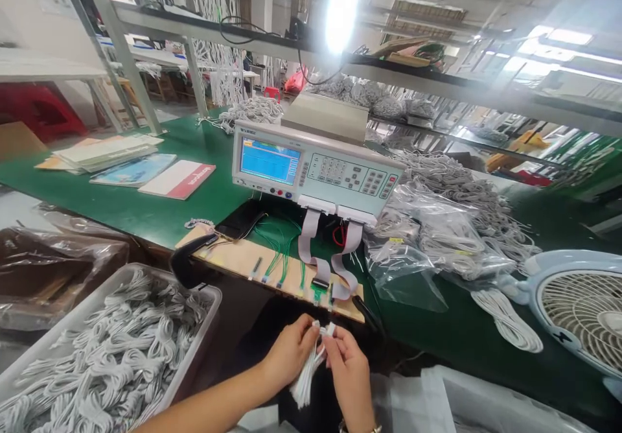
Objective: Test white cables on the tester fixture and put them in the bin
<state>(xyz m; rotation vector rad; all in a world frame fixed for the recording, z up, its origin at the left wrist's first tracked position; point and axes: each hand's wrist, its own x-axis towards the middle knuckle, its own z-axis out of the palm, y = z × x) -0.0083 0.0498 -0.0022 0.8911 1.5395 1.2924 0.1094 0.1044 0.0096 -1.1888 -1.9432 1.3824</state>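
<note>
I am pinching a white connector (316,324) between the thumb and forefinger of my left hand (287,350), while my right hand (350,360) is pinching a second connector (331,329) beside it. Their cable bundle (304,381) is hanging between my hands, near the front edge of the wooden board (229,260). For good control, I am best off gripping the housings rather than the wires, keeping both ends facing up, letting the slack hang without tugging, and steering clear of the ribbon cables (306,244).
</note>
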